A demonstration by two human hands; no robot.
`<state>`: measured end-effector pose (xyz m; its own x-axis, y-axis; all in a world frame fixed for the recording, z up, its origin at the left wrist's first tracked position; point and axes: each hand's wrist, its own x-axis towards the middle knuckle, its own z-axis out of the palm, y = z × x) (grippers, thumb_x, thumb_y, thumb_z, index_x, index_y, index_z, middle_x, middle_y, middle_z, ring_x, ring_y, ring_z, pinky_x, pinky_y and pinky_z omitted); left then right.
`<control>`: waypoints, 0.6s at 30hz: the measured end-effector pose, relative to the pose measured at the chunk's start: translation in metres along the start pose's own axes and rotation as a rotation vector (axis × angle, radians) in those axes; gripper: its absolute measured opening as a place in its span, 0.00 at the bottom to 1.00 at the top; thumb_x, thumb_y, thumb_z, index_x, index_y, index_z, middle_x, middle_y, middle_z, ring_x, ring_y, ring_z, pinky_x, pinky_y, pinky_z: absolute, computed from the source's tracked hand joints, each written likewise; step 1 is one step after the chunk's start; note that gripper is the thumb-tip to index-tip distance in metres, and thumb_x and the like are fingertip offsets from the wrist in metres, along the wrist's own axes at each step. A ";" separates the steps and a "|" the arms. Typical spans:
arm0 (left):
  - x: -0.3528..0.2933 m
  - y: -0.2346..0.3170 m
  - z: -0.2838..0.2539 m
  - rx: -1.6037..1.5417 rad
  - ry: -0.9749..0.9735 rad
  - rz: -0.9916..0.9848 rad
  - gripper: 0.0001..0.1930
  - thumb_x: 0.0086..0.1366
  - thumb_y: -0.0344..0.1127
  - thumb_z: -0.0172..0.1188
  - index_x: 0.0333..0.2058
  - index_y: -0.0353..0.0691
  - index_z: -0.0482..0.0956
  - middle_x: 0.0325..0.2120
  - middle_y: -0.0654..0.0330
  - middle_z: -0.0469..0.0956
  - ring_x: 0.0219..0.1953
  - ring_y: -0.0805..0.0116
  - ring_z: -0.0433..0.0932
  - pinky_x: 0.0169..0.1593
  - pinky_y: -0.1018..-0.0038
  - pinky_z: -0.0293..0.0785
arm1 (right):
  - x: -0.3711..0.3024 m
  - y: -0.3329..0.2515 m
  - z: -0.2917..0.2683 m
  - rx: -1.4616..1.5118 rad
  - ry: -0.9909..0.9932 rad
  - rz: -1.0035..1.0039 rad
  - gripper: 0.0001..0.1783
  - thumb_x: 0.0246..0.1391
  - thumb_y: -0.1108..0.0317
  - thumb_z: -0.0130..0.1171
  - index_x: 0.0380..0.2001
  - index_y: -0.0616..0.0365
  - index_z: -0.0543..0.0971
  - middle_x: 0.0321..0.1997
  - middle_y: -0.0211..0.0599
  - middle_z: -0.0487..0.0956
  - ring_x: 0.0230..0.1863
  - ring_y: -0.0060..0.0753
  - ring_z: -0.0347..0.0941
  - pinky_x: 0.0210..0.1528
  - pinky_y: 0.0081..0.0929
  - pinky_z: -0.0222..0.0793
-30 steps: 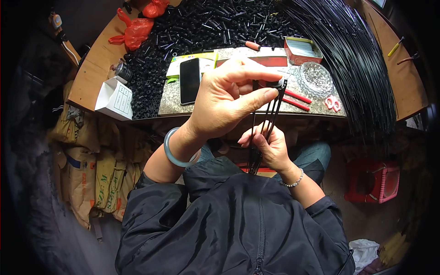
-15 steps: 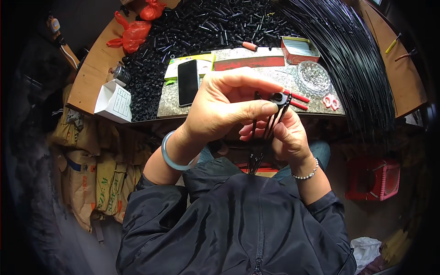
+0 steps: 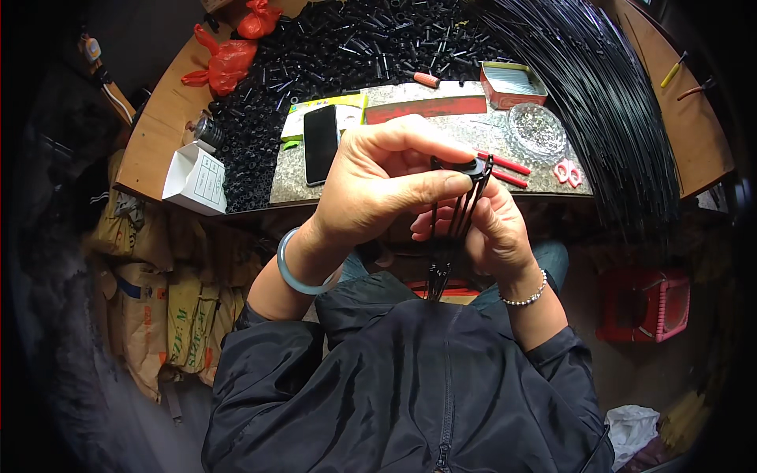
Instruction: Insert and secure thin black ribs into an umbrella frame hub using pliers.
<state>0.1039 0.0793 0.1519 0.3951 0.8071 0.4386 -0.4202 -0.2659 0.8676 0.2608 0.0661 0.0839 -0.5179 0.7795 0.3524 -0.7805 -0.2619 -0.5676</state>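
Observation:
Above my lap, in front of the table edge, my left hand (image 3: 367, 181) pinches a small black umbrella hub (image 3: 476, 169) between thumb and fingertips. Several thin black umbrella ribs (image 3: 478, 194) hang down from the hub, on both sides of it. Their lower ends (image 3: 438, 276) bunch together over my lap. My right hand (image 3: 506, 236) is closed around the ribs just below the hub, thumb toward me. Its other fingers are curled behind the ribs and partly hidden by them.
Black plastic parts (image 3: 347, 47) pile up at the back. A large bundle of black ribs (image 3: 599, 94) lies at right. Nearby are a phone (image 3: 321, 146), red-handled pliers (image 3: 509, 163), glass dish (image 3: 538, 130), pink scissors (image 3: 568, 173), red tin (image 3: 514, 96) and white box (image 3: 194, 177).
The hub has tilted in my left fingers, so its hole shows less, and the ribs have shifted slightly left. Both hands stay nearly in place.

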 end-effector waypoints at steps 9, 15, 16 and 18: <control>0.007 0.001 -0.003 0.019 -0.008 -0.054 0.24 0.52 0.21 0.62 0.50 0.33 0.69 0.34 0.53 0.78 0.37 0.71 0.78 0.42 0.78 0.74 | 0.003 0.003 -0.003 -0.078 -0.004 0.039 0.17 0.55 0.55 0.55 0.35 0.59 0.72 0.30 0.44 0.77 0.22 0.22 0.69 0.26 0.17 0.67; 0.005 0.018 0.002 0.354 -0.071 -0.021 0.28 0.54 0.18 0.57 0.55 0.28 0.62 0.44 0.44 0.72 0.41 0.65 0.77 0.44 0.76 0.76 | 0.001 0.006 0.014 -0.417 0.255 -0.296 0.11 0.55 0.62 0.56 0.30 0.58 0.70 0.24 0.37 0.74 0.21 0.23 0.68 0.24 0.17 0.65; 0.001 0.021 0.006 0.499 -0.092 -0.006 0.24 0.54 0.17 0.57 0.51 0.27 0.67 0.37 0.50 0.77 0.37 0.68 0.78 0.40 0.78 0.76 | 0.000 0.008 0.011 -0.404 0.252 -0.320 0.09 0.55 0.66 0.56 0.29 0.59 0.70 0.25 0.36 0.75 0.22 0.19 0.69 0.26 0.15 0.66; 0.000 0.024 0.013 0.610 -0.041 0.099 0.20 0.53 0.18 0.60 0.46 0.26 0.72 0.31 0.55 0.78 0.31 0.73 0.79 0.35 0.80 0.76 | -0.002 0.012 0.013 -0.413 0.264 -0.342 0.06 0.54 0.71 0.56 0.27 0.60 0.71 0.27 0.34 0.78 0.24 0.16 0.70 0.28 0.13 0.68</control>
<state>0.1046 0.0656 0.1755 0.4146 0.7453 0.5222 0.0814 -0.6019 0.7944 0.2479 0.0543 0.0860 -0.1157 0.9094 0.3995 -0.6596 0.2304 -0.7155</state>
